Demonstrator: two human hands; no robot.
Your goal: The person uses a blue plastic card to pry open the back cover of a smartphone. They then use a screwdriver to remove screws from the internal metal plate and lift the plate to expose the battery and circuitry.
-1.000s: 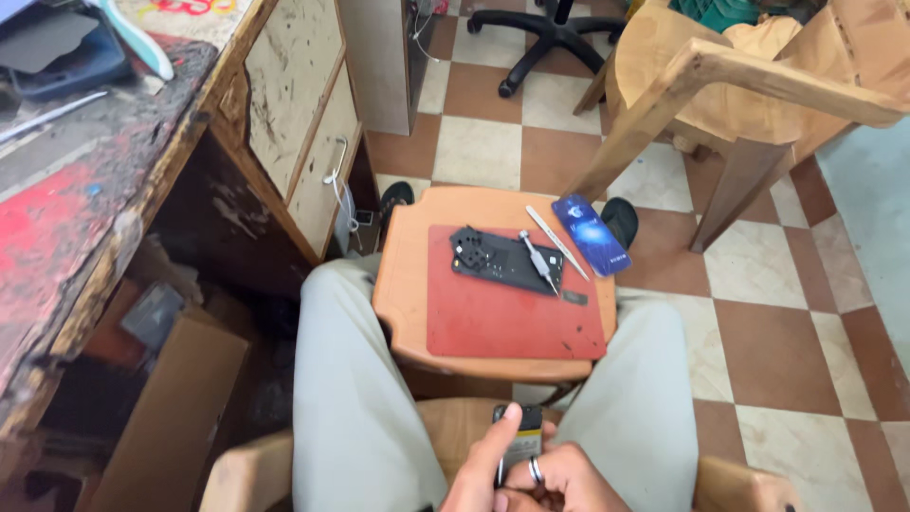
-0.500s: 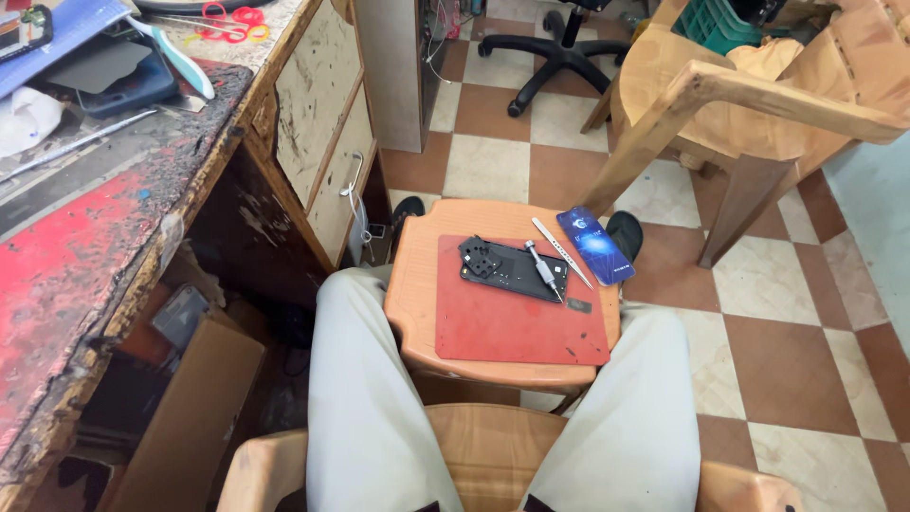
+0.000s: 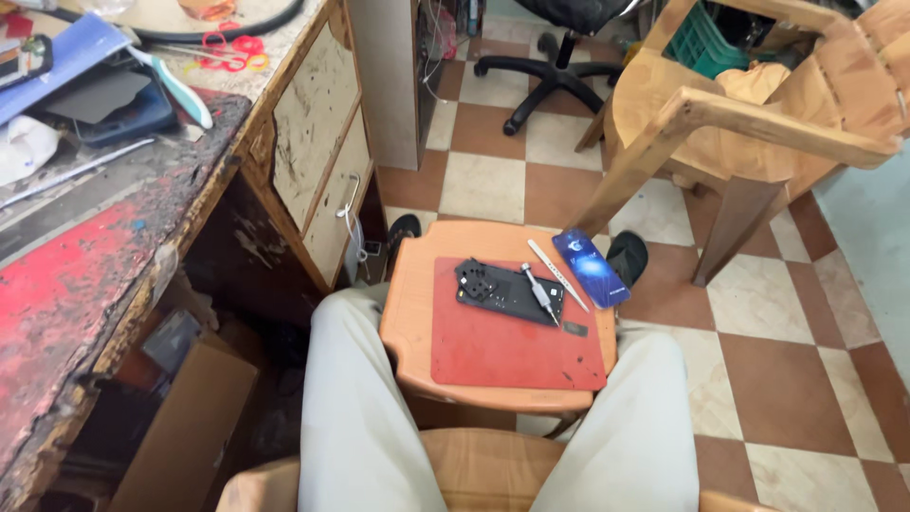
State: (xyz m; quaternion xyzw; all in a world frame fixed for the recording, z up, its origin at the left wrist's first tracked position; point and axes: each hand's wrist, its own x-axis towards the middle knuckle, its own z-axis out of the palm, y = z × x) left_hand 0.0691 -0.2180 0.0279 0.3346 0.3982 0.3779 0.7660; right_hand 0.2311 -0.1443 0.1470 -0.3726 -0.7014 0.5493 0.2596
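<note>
On stool: red mat | opened black phone | blue back cover

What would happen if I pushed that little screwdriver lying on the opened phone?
The screwdriver looks round and slim, so it would probably roll. It rests partly on the dark opened phone, so it might slide off onto the red mat. It seems stiff and light.

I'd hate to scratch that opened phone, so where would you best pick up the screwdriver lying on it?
Probably by the grey handle of the screwdriver, the thicker upper end that lies across the right edge of the phone. Come from above, fingers on either long side: it lies flat, slanted, its thin tip pointing toward the near right over the red mat.
</note>
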